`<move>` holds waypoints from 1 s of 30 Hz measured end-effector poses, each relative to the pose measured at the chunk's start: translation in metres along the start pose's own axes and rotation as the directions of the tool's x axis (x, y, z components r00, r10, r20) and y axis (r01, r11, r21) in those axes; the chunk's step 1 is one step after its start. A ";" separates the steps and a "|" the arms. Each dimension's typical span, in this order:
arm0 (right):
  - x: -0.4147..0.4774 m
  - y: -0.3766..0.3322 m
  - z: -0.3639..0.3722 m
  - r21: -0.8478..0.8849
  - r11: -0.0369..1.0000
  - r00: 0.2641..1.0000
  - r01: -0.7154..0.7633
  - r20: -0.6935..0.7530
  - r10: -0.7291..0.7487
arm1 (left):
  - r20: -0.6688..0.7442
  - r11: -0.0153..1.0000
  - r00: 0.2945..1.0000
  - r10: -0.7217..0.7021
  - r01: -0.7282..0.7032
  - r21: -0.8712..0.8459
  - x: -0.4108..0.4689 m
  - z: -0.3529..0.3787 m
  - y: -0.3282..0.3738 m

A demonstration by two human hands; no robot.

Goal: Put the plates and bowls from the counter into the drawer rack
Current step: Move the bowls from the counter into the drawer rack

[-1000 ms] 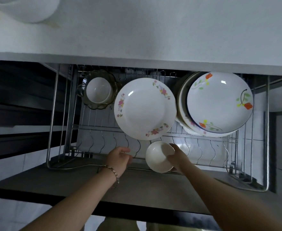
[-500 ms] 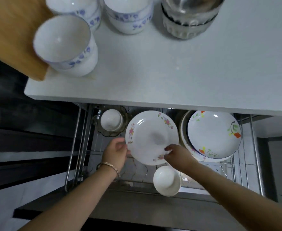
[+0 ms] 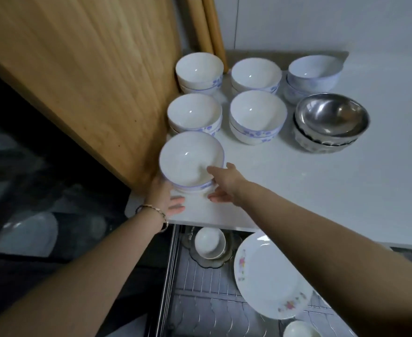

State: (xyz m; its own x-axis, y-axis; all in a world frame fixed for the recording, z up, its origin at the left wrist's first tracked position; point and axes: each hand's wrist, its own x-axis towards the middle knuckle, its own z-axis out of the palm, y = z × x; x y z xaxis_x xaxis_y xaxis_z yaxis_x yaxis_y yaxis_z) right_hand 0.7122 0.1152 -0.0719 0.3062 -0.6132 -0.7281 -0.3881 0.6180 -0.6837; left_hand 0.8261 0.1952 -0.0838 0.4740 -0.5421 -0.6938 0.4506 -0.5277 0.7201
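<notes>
A stack of two white bowls with blue trim (image 3: pixel 188 161) stands at the near left corner of the white counter (image 3: pixel 297 190), the top bowl tilted toward me. My left hand (image 3: pixel 163 194) cups its left side, fingers hidden behind it and thumb below. My right hand (image 3: pixel 226 182) holds its right side, index finger at the rim and thumb under the base. Below the counter, the pulled-out drawer rack (image 3: pixel 200 300) holds a flowered plate (image 3: pixel 268 276), a small white bowl (image 3: pixel 209 243) in a glass dish and another small bowl (image 3: pixel 299 330).
Several more stacks of white bowls (image 3: pixel 257 113) and a stack of steel bowls (image 3: pixel 331 115) stand further back on the counter. A large wooden board (image 3: pixel 90 69) leans at the left, close against the bowls. Empty wire slots run along the rack's left and front.
My view has swung up from the drawer to the counter. Both hands left the flowered plate in the rack and rose to the nearest stack of bowls.
</notes>
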 end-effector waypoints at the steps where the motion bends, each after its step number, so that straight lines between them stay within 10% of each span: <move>1: 0.006 0.000 0.005 0.032 0.999 1.000 -0.002 -0.010 0.002 | 0.032 1.000 0.999 0.000 0.000 -0.014 0.004 -0.004 0.003; 7: 0.003 0.019 -0.001 0.157 0.987 0.995 0.044 -0.098 -0.029 | 0.147 0.991 0.986 -0.074 0.089 -0.099 0.009 -0.015 0.002; 17: -0.103 0.117 -0.141 -0.022 0.999 0.999 0.040 -0.028 -0.041 | 0.305 0.935 0.938 -0.163 0.049 0.351 -0.084 0.071 -0.079; 26: -0.171 0.241 -0.326 -0.322 0.940 0.989 -0.113 -0.129 0.075 | 0.504 0.876 0.848 -0.165 -0.109 0.470 -0.165 0.205 -0.243; 30: -0.168 0.293 -0.369 -0.664 0.742 0.996 -0.092 -0.059 0.071 | 0.497 0.821 0.821 -0.282 -0.061 0.567 -0.181 0.250 -0.316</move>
State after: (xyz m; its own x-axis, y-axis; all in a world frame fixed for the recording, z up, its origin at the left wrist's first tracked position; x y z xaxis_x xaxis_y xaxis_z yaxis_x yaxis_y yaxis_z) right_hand 0.2263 0.2180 -0.1319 0.2264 -0.5958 -0.7706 -0.8934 0.1881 -0.4079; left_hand 0.4088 0.2973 -0.1871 -0.1138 -0.6209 -0.7756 -0.0881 -0.7713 0.6304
